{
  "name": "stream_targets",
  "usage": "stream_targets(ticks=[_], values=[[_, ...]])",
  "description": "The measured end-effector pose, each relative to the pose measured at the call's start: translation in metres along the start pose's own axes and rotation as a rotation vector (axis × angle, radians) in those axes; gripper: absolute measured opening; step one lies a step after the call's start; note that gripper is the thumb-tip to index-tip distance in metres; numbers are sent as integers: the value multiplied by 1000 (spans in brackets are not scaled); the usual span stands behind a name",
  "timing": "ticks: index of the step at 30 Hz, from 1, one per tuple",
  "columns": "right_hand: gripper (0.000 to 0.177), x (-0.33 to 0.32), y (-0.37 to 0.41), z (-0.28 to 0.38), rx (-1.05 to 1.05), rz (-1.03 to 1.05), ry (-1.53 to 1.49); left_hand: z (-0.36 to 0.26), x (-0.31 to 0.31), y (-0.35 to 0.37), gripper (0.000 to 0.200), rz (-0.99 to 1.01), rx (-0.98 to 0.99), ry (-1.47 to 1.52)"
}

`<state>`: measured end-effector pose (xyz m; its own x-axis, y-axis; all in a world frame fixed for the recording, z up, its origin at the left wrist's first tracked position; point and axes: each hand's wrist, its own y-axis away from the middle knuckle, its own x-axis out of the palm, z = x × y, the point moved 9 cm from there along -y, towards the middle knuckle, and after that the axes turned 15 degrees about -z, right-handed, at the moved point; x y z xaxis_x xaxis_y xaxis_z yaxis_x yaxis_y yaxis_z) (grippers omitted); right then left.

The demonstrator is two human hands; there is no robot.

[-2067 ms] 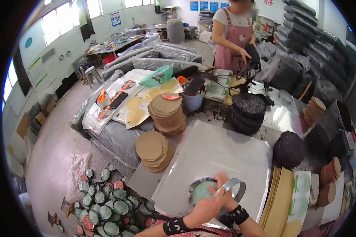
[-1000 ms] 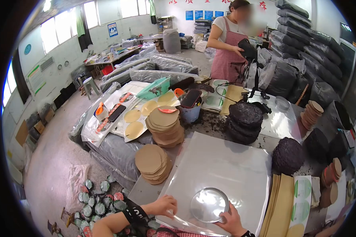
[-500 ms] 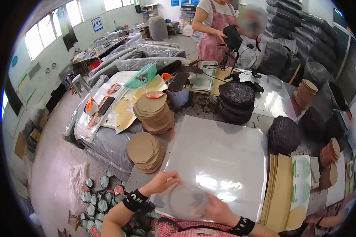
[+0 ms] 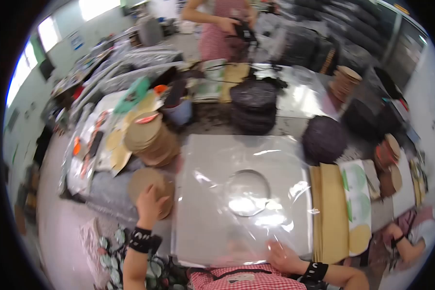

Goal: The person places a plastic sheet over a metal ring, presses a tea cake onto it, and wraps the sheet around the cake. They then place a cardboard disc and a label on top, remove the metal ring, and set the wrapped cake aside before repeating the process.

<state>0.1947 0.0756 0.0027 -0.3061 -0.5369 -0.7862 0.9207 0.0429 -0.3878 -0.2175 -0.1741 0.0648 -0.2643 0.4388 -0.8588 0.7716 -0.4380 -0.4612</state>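
Worktop, seen from above the seated person. Left hand: laid open, fingers spread, on the top of the near stack of round cardboard discs; no disc lifted yet. Right hand: flat, palm down, on the near edge of the clear film sheet. Transparent round dish: at the sheet's middle, apparently empty. Dark pressed cakes are stacked beyond, unwrapped. Label sheets with green rounds lie at right; their print is too blurred to read.
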Motion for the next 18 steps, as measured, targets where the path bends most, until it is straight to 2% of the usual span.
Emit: stream_targets(ticks=[1, 4, 5, 9, 11, 13, 14, 15, 16, 17, 18], values=[[42, -4, 17, 11, -71, 35, -101, 16, 8, 5, 33, -49, -6, -15], [26, -31, 35, 13, 380, 168, -276, 40, 30, 18, 25, -85, 23, 30], [13, -68, 3, 11, 333, -214, -236, 41, 31, 21, 22, -105, 2, 1], [13, -64, -41, -57, 310, -355, 68, 35, 26, 17, 16, -132, -12, -57], [19, -63, -55, -92, 454, -207, -47, 32, 18, 10, 14, -77, -23, -103], [19, -109, -94, -111, 353, -254, 157, 27, 13, 8, 13, -131, 16, -51], [17, -150, -119, -123, 257, -564, 139, 24, 11, 9, 13, -148, 43, -23], [16, -164, -125, -181, 438, -517, 236, 25, 14, 10, 13, -136, 38, -60], [16, -204, -144, -202, 439, -598, 267, 27, 19, 11, 13, -123, 34, -96], [12, -231, -146, -227, 369, -723, 502, 29, 21, 12, 13, -115, 27, -133], [9, -237, -140, -254, 281, -741, 619, 29, 22, 13, 13, -123, 36, -127]])
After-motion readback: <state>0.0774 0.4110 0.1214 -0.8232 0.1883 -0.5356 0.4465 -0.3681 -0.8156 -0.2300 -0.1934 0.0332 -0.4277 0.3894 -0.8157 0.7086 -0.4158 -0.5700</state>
